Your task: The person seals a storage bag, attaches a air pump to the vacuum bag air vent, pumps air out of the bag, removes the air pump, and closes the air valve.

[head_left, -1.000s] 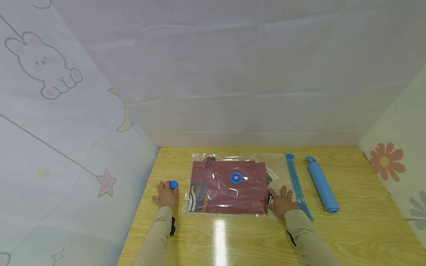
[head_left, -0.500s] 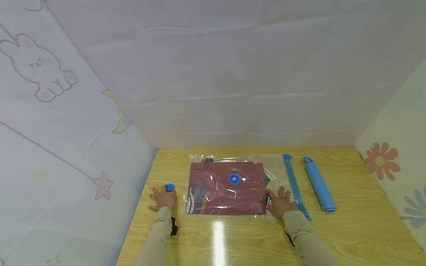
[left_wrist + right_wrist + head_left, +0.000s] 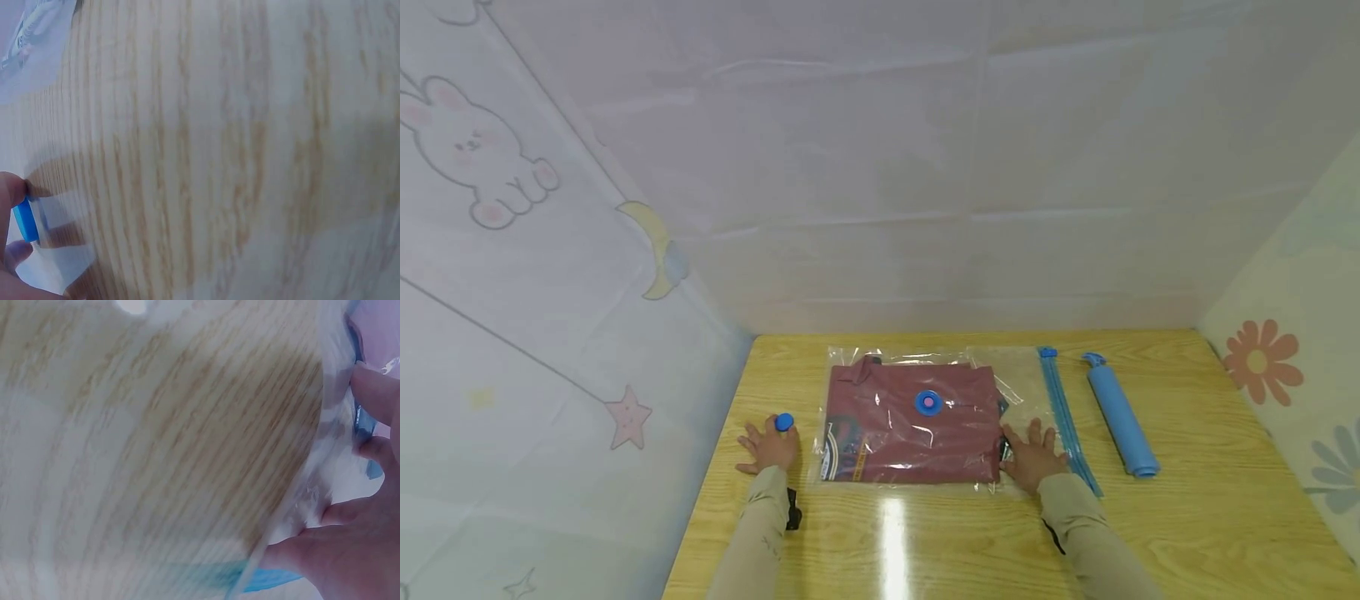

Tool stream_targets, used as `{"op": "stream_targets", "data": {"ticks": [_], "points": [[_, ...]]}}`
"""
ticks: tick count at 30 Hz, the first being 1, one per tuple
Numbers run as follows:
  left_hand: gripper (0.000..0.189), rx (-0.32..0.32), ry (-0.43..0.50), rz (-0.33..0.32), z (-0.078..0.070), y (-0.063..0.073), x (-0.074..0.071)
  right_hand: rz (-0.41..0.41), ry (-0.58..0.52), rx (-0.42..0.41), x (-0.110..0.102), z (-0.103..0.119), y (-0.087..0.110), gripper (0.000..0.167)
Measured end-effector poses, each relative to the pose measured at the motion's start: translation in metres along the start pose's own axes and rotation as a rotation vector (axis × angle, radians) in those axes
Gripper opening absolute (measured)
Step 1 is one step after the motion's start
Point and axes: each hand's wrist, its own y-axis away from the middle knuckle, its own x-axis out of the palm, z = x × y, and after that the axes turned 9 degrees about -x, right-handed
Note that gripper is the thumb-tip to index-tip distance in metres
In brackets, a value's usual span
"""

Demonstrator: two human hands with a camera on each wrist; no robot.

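On the table lies a clear zip vacuum storage bag (image 3: 1021, 387) with a folded maroon garment (image 3: 895, 433) inside. A round blue valve with a pink centre (image 3: 928, 403) sits on its top face, with no cover over it. My left hand (image 3: 772, 447), left of the bag, pinches a small round blue cap (image 3: 784, 422) between thumb and finger; the left wrist view also shows the cap (image 3: 25, 220). My right hand (image 3: 1033, 458) rests with spread fingers on the bag's right part, near the blue zip strip (image 3: 1063, 417). A blue slider (image 3: 1047, 352) sits at the strip's far end.
A blue hand pump (image 3: 1123, 425) lies on the wooden table (image 3: 970, 542), right of the bag. Cloth-like walls with cartoon prints stand behind and at both sides of the table.
My left hand has shifted very slightly left with the cap, its other fingers a little more spread. The right hand stays on the bag. The head view has moved slightly.
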Motion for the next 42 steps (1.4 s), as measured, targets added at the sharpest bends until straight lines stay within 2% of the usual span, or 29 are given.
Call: {"op": "stream_targets", "data": {"ticks": [6, 8, 10, 12, 15, 17, 20, 24, 29, 32, 34, 38, 42], "points": [[0.072, 0.002, -0.024, 0.006, 0.01, -0.006, -0.002, -0.005, -0.004, 0.006, -0.008, 0.01, 0.002, 0.069], [0.075, 0.015, -0.01, 0.011, 0.006, -0.003, -0.004, -0.013, -0.003, 0.003, -0.011, 0.012, 0.002, 0.069], [0.076, 0.04, -0.007, 0.007, -0.007, 0.005, -0.004, -0.015, -0.007, -0.005, -0.015, 0.011, 0.002, 0.069], [0.074, 0.106, -0.028, -0.028, -0.024, 0.017, -0.002, -0.015, -0.008, -0.029, -0.019, 0.008, 0.001, 0.068], [0.069, 0.249, -0.096, -0.077, -0.05, 0.038, 0.003, 0.0, 0.001, -0.087, -0.026, 0.002, -0.005, 0.063], [0.065, 0.351, -0.149, -0.082, -0.064, 0.051, 0.009, -0.002, 0.012, -0.112, -0.031, -0.004, -0.009, 0.057], [0.063, 0.46, -0.207, 0.001, -0.08, 0.071, 0.017, -0.021, 0.017, -0.103, -0.038, -0.016, -0.01, 0.052], [0.06, 0.55, -0.252, 0.13, -0.088, 0.093, 0.029, -0.094, -0.003, -0.023, -0.051, -0.033, -0.006, 0.05], [0.056, 0.656, -0.335, 0.147, -0.088, 0.113, 0.051, -0.248, -0.025, 0.076, -0.075, -0.046, 0.009, 0.049], [0.059, 0.661, -0.39, 0.168, -0.09, 0.122, 0.063, -0.321, -0.026, 0.164, -0.084, -0.057, 0.019, 0.05], [0.06, 0.648, -0.413, 0.185, -0.091, 0.127, 0.07, -0.337, -0.045, 0.246, -0.088, -0.066, 0.025, 0.054], [0.059, 0.635, -0.435, 0.198, -0.093, 0.131, 0.077, -0.308, -0.084, 0.385, -0.09, -0.084, 0.037, 0.069], [0.059, 0.614, -0.437, 0.215, -0.093, 0.131, 0.079, -0.282, -0.122, 0.438, -0.085, -0.098, 0.045, 0.081]]}}
